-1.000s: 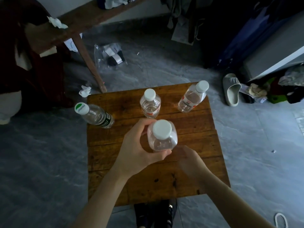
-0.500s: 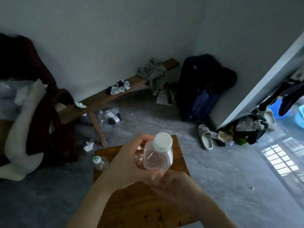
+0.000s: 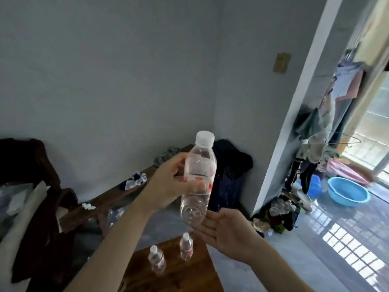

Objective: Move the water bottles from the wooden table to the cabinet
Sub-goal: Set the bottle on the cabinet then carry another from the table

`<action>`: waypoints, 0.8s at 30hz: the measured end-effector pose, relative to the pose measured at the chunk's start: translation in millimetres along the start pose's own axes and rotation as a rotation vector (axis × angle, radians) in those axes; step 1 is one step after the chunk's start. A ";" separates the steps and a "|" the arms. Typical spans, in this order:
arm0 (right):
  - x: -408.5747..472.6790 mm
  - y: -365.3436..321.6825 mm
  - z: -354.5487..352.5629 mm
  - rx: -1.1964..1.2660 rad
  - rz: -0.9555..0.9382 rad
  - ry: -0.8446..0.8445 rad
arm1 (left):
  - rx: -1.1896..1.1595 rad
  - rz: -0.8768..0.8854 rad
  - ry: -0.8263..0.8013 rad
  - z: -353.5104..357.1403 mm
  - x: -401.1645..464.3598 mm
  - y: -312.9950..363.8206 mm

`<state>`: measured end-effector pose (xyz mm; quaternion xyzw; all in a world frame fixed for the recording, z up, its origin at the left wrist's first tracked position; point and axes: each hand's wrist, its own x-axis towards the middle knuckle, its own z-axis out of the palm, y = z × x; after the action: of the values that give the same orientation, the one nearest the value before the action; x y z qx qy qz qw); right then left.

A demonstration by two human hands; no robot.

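Observation:
A clear water bottle (image 3: 199,178) with a white cap is held upright in the air, high above the wooden table (image 3: 189,272). My left hand (image 3: 168,184) grips it around the middle. My right hand (image 3: 223,230) is open, palm up, just under and beside the bottle's base; I cannot tell whether it touches. Two more white-capped bottles stand on the table's far part: one bottle (image 3: 156,259) to the left, another bottle (image 3: 186,248) to the right. No cabinet is in view.
A wooden bench (image 3: 117,197) with clothes runs along the far wall. A dark chair draped with cloth (image 3: 35,207) stands at the left. A white door frame (image 3: 294,106) opens at the right onto hanging clothes, a laundry pile and a blue basin (image 3: 348,193).
My left hand has lifted the bottle from the table to chest height. The view has tilted up from the table toward the wall and doorway. My right hand has opened under the bottle.

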<state>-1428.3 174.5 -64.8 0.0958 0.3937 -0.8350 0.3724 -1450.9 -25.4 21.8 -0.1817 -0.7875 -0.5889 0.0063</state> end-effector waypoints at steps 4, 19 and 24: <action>-34.9 -22.7 3.8 0.023 -0.077 0.020 | -0.024 0.038 -0.063 16.4 18.5 33.3; -134.8 -20.7 -16.6 0.113 -0.295 0.305 | -0.046 0.175 -0.468 98.5 40.5 85.0; -185.0 14.3 -28.6 0.342 -0.436 0.451 | -0.095 0.234 -0.588 150.0 33.5 94.3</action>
<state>-1291.9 290.5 -8.6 0.2522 0.3317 -0.9065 0.0678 -1423.9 146.1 70.6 -0.4335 -0.7008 -0.5427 -0.1626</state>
